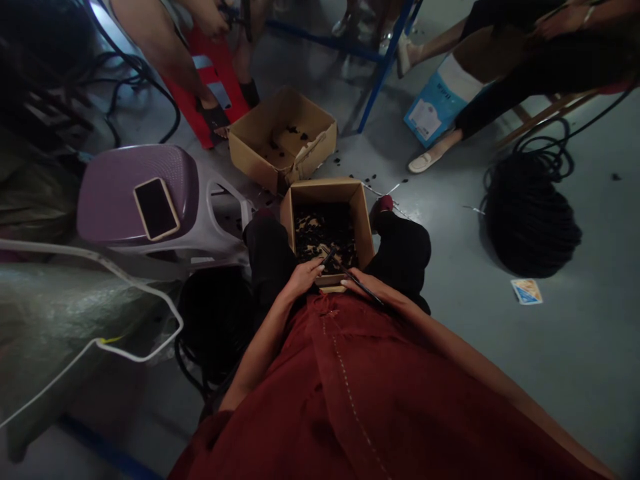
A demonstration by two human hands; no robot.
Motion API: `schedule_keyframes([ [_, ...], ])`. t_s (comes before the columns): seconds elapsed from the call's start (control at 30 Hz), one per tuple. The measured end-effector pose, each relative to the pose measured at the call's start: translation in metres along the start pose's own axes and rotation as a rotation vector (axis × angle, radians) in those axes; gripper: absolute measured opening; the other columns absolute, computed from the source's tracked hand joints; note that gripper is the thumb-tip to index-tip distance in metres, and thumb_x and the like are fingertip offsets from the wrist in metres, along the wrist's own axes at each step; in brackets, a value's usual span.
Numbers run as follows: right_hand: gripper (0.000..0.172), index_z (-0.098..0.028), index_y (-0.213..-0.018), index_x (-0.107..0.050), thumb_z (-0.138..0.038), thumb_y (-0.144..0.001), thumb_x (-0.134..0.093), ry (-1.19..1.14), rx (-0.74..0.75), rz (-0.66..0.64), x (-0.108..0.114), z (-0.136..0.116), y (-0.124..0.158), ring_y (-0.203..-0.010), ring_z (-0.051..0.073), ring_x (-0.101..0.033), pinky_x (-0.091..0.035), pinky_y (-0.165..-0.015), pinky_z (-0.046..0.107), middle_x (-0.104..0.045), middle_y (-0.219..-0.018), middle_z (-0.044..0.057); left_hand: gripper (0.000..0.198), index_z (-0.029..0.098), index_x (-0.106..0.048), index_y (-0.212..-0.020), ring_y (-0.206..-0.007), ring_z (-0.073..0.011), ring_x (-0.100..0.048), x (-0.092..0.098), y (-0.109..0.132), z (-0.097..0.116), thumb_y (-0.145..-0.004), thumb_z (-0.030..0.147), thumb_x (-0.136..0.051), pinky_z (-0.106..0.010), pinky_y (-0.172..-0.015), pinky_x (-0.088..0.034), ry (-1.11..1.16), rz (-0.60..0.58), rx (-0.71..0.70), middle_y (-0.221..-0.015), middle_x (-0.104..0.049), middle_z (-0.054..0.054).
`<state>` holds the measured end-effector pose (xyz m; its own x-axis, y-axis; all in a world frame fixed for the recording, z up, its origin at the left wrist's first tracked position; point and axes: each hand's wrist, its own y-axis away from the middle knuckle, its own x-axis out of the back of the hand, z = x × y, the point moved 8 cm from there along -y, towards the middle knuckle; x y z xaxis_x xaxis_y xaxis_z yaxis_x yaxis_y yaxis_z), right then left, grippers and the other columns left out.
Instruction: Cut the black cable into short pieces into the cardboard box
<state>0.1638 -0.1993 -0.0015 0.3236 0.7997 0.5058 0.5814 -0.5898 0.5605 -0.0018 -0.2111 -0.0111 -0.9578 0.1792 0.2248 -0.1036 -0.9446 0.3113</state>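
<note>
My left hand [303, 277] is closed on a short black strip [329, 256], which points up and to the right over the near edge of a cardboard box [369, 230]. Closed around a long, thin dark tool [367, 291], my right hand [374, 285] is just to the right. The tool's kind is not clear; one end points toward the strip, the other back along my wrist. Between my knees, the box holds many small black scraps [325, 223].
Beyond it stands a torn cardboard box [255, 150] with a few black scraps. A phone [157, 208] lies on a purple stool [107, 193] at left. A black coil [530, 213] sits on the floor at right. Other people sit ahead, near a blue carton [435, 103].
</note>
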Motion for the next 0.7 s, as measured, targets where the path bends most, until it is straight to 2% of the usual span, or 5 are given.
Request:
schedule_keyframes([
  [0.23,0.031,-0.019,-0.101,-0.051,-0.046,-0.089,-0.04,0.049,-0.078,0.007,0.002,-0.004,0.008,-0.085,0.021,-0.06,-0.042,-0.071,0.027,-0.064,-0.095,0.008,0.042,0.011,-0.061,-0.121,-0.073,-0.0146,-0.057,0.0,0.0,-0.003,-0.085,0.029,-0.047,-0.022,-0.066,-0.044,-0.008,-0.001,0.022,-0.08,-0.067,-0.004],
  [0.37,0.026,-0.019,-0.1,-0.051,-0.04,-0.088,-0.043,0.058,-0.091,0.031,-0.002,0.002,0.007,-0.082,0.019,-0.06,-0.041,-0.07,0.025,-0.064,-0.093,0.007,0.04,0.012,-0.062,-0.119,-0.07,-0.0135,-0.055,-0.003,0.0,-0.003,-0.086,0.028,-0.047,-0.021,-0.062,-0.042,0.0,-0.019,0.052,-0.079,-0.065,-0.004],
  [0.53,0.022,-0.02,-0.1,-0.051,-0.035,-0.086,-0.046,0.08,-0.101,0.044,-0.006,0.01,0.005,-0.075,0.018,-0.058,-0.037,-0.064,0.024,-0.064,-0.087,0.006,0.04,0.012,-0.057,-0.122,-0.057,-0.0094,-0.048,-0.008,0.001,-0.011,-0.086,0.029,-0.047,-0.02,-0.052,-0.039,0.089,-0.078,0.167,-0.077,-0.06,-0.002],
  [0.6,0.021,-0.02,-0.101,-0.051,-0.034,-0.086,-0.046,0.101,-0.104,0.047,-0.006,0.011,0.005,-0.072,0.018,-0.058,-0.036,-0.062,0.023,-0.064,-0.084,0.005,0.037,0.01,-0.058,-0.115,-0.056,-0.0085,-0.047,-0.009,0.001,-0.012,-0.087,0.032,-0.047,-0.02,-0.051,-0.039,0.15,-0.128,0.198,-0.076,-0.059,-0.002],
  [0.7,0.021,-0.02,-0.101,-0.05,-0.032,-0.085,-0.046,0.131,-0.088,0.067,-0.003,0.009,0.005,-0.071,0.018,-0.058,-0.033,-0.061,0.023,-0.063,-0.083,0.005,0.034,0.01,-0.061,-0.086,-0.054,-0.0079,-0.047,-0.008,0.001,-0.01,-0.087,0.041,-0.047,-0.02,-0.05,-0.04,0.182,-0.215,0.215,-0.07,-0.056,-0.001],
])
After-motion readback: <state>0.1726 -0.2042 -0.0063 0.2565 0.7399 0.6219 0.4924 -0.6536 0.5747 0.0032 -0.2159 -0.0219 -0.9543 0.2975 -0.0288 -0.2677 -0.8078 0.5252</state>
